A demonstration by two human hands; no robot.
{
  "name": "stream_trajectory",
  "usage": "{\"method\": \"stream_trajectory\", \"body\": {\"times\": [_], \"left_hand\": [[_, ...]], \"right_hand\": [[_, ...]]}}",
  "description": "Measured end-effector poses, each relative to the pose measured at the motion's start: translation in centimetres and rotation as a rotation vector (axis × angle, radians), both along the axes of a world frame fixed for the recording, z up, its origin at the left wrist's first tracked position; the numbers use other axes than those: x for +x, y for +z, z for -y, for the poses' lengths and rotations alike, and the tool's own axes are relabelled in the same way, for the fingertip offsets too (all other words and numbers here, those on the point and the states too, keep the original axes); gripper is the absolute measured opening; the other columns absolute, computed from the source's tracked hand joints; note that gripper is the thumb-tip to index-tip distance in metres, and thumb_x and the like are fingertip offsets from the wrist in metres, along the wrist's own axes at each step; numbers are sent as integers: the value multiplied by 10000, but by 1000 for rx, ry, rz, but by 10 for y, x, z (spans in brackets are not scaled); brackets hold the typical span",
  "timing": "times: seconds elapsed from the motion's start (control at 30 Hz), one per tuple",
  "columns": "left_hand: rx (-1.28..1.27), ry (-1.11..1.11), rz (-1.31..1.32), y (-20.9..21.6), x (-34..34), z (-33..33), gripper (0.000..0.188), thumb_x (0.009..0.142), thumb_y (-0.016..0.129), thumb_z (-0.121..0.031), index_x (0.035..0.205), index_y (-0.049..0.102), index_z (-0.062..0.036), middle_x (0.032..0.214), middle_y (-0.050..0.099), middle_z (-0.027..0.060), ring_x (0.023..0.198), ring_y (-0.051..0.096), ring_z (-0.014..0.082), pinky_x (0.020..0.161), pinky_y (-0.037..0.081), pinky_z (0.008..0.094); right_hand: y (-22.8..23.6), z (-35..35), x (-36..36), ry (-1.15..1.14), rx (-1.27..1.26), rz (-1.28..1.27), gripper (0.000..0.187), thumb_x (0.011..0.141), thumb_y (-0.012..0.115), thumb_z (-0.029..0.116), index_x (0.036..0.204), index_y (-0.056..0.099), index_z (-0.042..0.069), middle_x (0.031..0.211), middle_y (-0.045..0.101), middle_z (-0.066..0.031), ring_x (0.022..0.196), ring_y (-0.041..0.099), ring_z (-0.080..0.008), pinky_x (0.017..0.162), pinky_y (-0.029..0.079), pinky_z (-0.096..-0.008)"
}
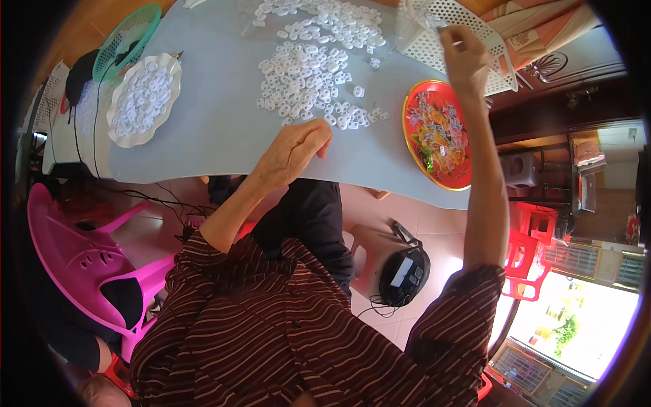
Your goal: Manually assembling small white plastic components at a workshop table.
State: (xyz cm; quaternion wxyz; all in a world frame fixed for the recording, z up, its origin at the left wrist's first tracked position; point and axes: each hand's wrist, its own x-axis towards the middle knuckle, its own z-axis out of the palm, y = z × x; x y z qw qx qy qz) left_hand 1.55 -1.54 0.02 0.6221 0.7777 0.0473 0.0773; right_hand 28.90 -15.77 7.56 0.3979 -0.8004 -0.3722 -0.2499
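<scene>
Many small white plastic pieces [305, 74], each with holes in it, lie in a loose pile on the grey-blue table [203, 115]. My left hand [295, 152] is curled closed at the near edge of this pile, and what its fingers hold, if anything, is hidden. Over at the right, my right hand [468, 61] is raised at the white perforated basket [498, 51], fingers bent and brought together. Whatever they may hold is too small to make out. Below that hand is a round red flowered tray [417, 142] with a gold rim and one small white piece on it.
A scalloped white dish [122, 139] heaped with white pieces stands at the left, near a green mesh basket [108, 54]. A pink chair [74, 258] is at the lower left. Under the table stands a pale bin-like object with a black top [403, 278]. Red stools [525, 254] are at the right.
</scene>
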Motion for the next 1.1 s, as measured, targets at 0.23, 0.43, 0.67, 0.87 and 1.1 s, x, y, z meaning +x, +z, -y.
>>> {"method": "stream_trajectory", "body": {"times": [0.23, 0.43, 0.67, 0.87, 1.1], "left_hand": [[20, 7, -28, 0, 0, 0, 383, 965, 373, -323, 777, 506, -17, 656, 502, 38, 664, 456, 135, 661, 383, 282], [-23, 31, -3, 1, -2, 1, 380, 969, 385, -328, 779, 509, -24, 652, 498, 37, 661, 459, 131, 648, 378, 280], [-54, 67, 37, 0, -1, 2, 357, 945, 410, -323, 754, 504, -36, 626, 476, 15, 599, 412, 107, 587, 370, 266], [-9, 30, -32, 5, -1, 4, 365, 976, 385, -293, 773, 510, -17, 659, 502, 39, 668, 462, 128, 668, 386, 277], [-22, 27, -22, 4, 0, 4, 375, 971, 389, -306, 761, 504, -17, 654, 503, 37, 662, 459, 128, 657, 382, 277]], "right_hand": [[-66, -30, -35, 28, -594, -104, 164, 795, 557, 120, 920, 652, 72, 920, 630, -178, 860, 611, -384, 761, 502, -456], [-81, -49, -55, 180, -477, -97, 148, 803, 543, 121, 881, 658, 69, 883, 641, -165, 825, 620, -374, 742, 504, -450], [-64, -36, -58, 90, -463, -183, 141, 802, 569, 140, 827, 668, 42, 797, 655, -159, 753, 633, -336, 701, 503, -405], [-72, -40, -60, 402, -386, -184, 137, 804, 578, 126, 868, 679, 59, 801, 651, -171, 715, 628, -352, 681, 509, -399], [-79, -61, -36, 395, -474, -43, 127, 773, 604, 84, 862, 671, 22, 778, 657, -157, 675, 634, -310, 668, 504, -365]]}}
